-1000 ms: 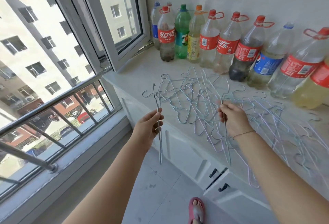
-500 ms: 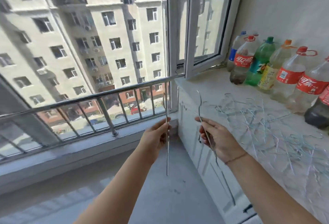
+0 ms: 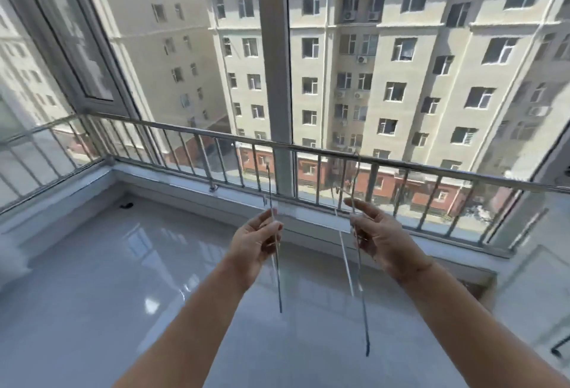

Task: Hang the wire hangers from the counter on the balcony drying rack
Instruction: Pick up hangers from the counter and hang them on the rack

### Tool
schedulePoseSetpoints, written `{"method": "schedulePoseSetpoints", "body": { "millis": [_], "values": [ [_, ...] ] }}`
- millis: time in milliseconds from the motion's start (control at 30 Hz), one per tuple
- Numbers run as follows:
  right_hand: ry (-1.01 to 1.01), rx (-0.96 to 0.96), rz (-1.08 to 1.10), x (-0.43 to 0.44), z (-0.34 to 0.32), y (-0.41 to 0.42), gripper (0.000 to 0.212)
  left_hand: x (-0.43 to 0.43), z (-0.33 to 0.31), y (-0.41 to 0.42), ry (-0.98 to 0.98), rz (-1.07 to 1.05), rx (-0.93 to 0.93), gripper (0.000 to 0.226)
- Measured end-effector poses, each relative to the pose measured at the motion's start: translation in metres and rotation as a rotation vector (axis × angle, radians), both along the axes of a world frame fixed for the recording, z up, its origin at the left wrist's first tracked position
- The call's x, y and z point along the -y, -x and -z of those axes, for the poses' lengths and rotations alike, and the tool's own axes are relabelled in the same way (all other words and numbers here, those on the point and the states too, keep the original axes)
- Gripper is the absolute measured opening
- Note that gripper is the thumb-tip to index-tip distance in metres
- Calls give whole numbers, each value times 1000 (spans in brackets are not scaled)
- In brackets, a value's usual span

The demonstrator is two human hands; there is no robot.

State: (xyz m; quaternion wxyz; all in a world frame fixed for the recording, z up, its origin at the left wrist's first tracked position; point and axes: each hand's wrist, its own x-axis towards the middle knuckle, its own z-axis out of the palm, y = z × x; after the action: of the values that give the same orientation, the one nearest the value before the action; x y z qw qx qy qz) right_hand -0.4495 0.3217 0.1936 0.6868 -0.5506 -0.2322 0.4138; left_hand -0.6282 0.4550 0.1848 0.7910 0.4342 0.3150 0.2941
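— Status?
— Your left grip (image 3: 256,242) pinches a thin wire hanger (image 3: 278,289), edge-on.
— And the right?
— Your right grip (image 3: 379,242) curls round a second wire hanger (image 3: 363,320); both dangle near, before the far steel railing (image 3: 401,163).

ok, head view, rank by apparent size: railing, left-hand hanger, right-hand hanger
1. railing, spans the frame.
2. right-hand hanger, its wire shows longer.
3. left-hand hanger.
Both hangers are edge-on and blurred, so 2 versus 3 is tentative.
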Motion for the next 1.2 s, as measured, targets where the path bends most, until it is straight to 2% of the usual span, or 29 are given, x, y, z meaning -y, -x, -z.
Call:
{"method": "schedulePoseSetpoints", "body": {
  "millis": [333,567,867,1000,1200],
  "values": [
    [-61,14,-323,-254,-21,186,36,-186,-38,236,-95,-291,-10,37],
    [-130,-13,-452,-411,-44,299,36,-322,-63,359,-179,-483,-49,32],
    [-176,28,-613,-617,-64,393,29,-506,-75,444,-229,-608,-71,24],
    [-201,28,-677,-721,-76,424,31,-595,-91,468,-225,-655,-62,18],
    [-230,-24,-730,-859,-109,468,37,-718,-121,508,-235,-721,-72,22]
  ]
}}
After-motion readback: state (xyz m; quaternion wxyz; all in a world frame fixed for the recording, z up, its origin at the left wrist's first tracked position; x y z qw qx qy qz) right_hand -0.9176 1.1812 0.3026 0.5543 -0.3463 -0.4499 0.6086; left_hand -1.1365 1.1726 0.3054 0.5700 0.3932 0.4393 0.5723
